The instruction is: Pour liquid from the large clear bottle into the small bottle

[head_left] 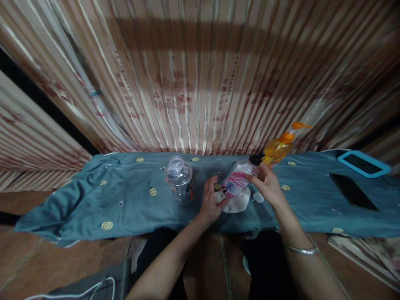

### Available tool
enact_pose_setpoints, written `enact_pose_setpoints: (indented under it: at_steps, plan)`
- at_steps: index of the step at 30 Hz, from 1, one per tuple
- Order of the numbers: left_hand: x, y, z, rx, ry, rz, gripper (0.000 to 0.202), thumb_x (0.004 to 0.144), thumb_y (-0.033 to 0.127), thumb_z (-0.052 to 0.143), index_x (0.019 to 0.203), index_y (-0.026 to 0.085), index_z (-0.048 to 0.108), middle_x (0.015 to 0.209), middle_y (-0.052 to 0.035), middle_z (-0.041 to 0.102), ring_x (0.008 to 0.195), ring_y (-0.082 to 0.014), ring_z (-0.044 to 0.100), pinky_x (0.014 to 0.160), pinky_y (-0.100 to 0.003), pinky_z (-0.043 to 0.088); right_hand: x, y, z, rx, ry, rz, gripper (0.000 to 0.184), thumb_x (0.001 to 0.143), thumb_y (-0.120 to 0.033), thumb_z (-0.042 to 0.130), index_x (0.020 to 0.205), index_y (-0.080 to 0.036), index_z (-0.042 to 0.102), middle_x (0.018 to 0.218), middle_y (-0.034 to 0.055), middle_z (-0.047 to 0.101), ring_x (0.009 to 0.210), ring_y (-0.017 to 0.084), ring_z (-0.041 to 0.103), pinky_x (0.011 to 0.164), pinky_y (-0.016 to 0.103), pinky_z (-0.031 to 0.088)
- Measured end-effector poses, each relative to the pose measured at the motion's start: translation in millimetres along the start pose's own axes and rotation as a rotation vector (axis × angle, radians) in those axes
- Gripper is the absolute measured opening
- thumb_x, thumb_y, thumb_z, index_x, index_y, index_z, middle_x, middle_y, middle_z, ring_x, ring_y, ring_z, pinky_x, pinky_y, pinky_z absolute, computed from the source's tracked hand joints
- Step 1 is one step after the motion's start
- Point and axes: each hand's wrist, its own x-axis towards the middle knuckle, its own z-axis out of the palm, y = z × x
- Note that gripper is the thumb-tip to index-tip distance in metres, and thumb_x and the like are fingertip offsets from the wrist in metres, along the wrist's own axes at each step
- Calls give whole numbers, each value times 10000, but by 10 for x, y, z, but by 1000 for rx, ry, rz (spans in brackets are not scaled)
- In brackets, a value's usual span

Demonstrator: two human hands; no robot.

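left hand (211, 203), loosely curled, holds the bottle (236, 182); right hand (269, 183) pinches its neck end.

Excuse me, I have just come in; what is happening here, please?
A person holds a clear bottle with a pink label tilted above a blue-green cloth. The right hand grips near its black top; the left hand is at its lower end. An orange pump bottle is just behind, and a clear plastic container stands to the left.
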Motion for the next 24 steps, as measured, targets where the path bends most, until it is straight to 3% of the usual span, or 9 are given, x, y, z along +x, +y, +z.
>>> enact_pose_setpoints:
  at_steps: [5, 9, 18, 24]
  plan:
    - [17, 8, 127, -69, -28, -83, 976, 687, 324, 854, 1493, 227, 311, 1572, -161, 374, 1466, -342, 367, 1228, -574, 291, -170, -68, 24, -111, -42, 28, 413, 923, -478, 613, 1200, -172, 591, 1110, 66, 631, 941, 168, 625, 831, 386, 557]
    - [15, 6, 191, -42, -87, -83, 985, 684, 264, 839, 1511, 197, 307, 1583, -175, 377, 1486, -339, 348, 1248, -566, 255, -211, -175, -58, -196, -3, 22, 448, 920, -487, 613, 1242, -179, 573, 1151, 75, 624, 989, 186, 621, 878, 419, 546]
    - [-27, -131, -35, 448, -307, -55, 676, 831, 192, 663, 1458, 207, 411, 1305, -121, 665, 1244, -303, 580, 1069, -531, 452, -256, -29, -47, -250, 26, 37, 397, 925, -479, 609, 1171, -167, 593, 1062, 55, 630, 890, 153, 618, 790, 360, 557]
    - [43, -54, -19, 582, -402, -65, 445, 843, 136, 627, 1285, 190, 606, 1004, -67, 755, 1059, -272, 655, 968, -450, 491, -246, -67, 47, -230, 39, -6, 419, 930, -474, 603, 1224, -176, 578, 1126, 70, 624, 935, 165, 622, 809, 371, 562]
